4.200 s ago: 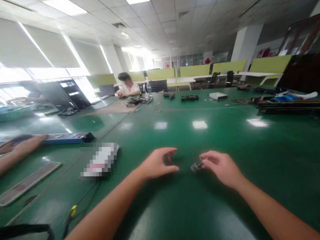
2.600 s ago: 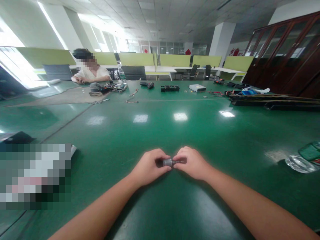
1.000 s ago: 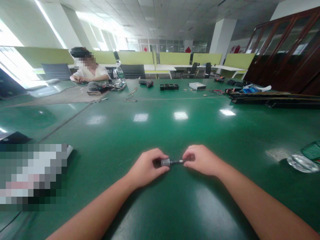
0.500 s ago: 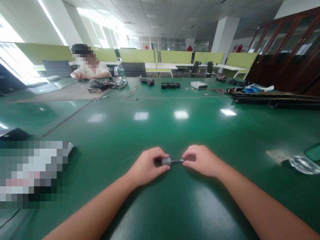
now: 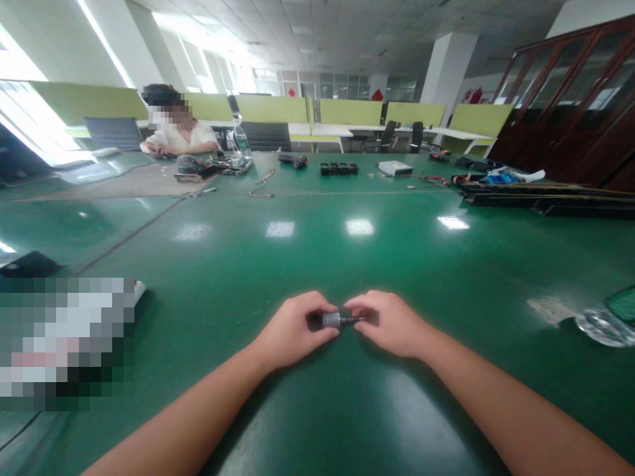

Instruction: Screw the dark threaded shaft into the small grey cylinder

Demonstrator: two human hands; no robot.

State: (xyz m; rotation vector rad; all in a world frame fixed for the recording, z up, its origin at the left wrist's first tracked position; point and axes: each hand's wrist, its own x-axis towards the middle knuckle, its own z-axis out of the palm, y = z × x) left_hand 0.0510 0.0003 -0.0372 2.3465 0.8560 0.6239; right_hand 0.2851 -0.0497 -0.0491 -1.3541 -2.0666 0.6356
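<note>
A small grey metal cylinder with a thin dark shaft (image 5: 331, 320) lies sideways, low over the green table, between my two hands. My left hand (image 5: 296, 328) has its thumb and fingers closed around the cylinder's left end. The shaft points right, between the thumb and fingers of my right hand (image 5: 389, 322), which is closed around it close to the cylinder. How firmly the right fingertips press on the shaft is hard to make out. Its tip shows dimly inside the curl of the right hand.
A blurred-out pale object (image 5: 74, 330) lies at left. A clear glass dish (image 5: 605, 327) stands at right. Black bars (image 5: 546, 197), a white box (image 5: 395, 168), a black part (image 5: 338, 169) and a bottle (image 5: 241, 140) are farther back. Across the table sits a person (image 5: 181, 135).
My right hand has slid left along the shaft, from its far end to near the cylinder. My left hand stays where it was, on the cylinder.
</note>
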